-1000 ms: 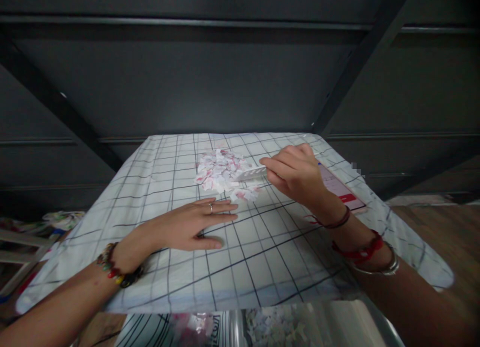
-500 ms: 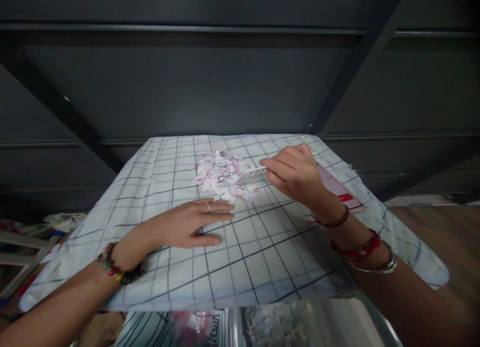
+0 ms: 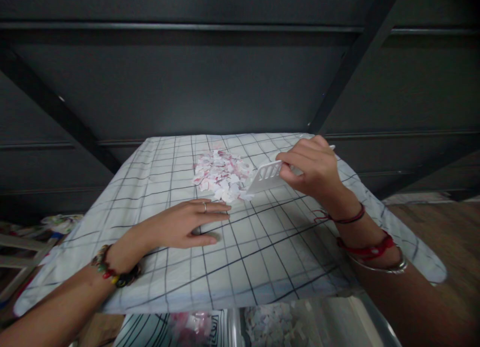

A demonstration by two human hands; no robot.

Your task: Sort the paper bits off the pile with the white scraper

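Observation:
My right hand point(image 3: 311, 167) grips a white slotted plastic scraper point(image 3: 264, 179) by its upper edge. The scraper stands tilted on its lower edge, touching the right side of a heap of torn paper scraps point(image 3: 221, 174), white with pink and red patches. My left hand point(image 3: 187, 222) lies flat on the checked cloth just in front of the heap, fingers stretched out and holding nothing.
A white checked cloth point(image 3: 168, 267) covers the table, which meets a dark panelled wall point(image 3: 210, 87). Below the front edge sits a clear container with paper bits point(image 3: 270, 322), beside a bag with pink contents point(image 3: 191, 322). A pale frame point(image 3: 18, 267) stands at left.
My right hand has drawn the scraper to the right, towards the heap's edge, and more of its slotted face shows. The phone at right is now hidden. My left hand stays nearly still.

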